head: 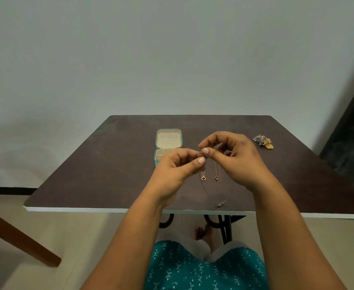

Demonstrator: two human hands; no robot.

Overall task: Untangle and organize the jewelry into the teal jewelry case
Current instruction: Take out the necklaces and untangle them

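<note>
Pinching the fine gold chains (217,170) between them, your left hand (177,171) and right hand (237,159) each keep a narrow fingertip grip, raised above the table (113,164).

- Chains: feather-light, limp, snag-prone; two ring pendants (203,178) dangle below the grip. Take hold near the knot, gently.
- Teal jewelry case (168,146): open, just behind the left grip.
- Jewelry heap (264,141): right of the grip, apart.
- Small silver piece (221,203): nearer you, clear.

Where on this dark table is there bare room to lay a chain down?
Bare: the dark brown table left of the open teal jewelry case, and its far strip. Crowded: the jewelry heap far right, and beneath both hands, where thin gold chains dangle.
</note>
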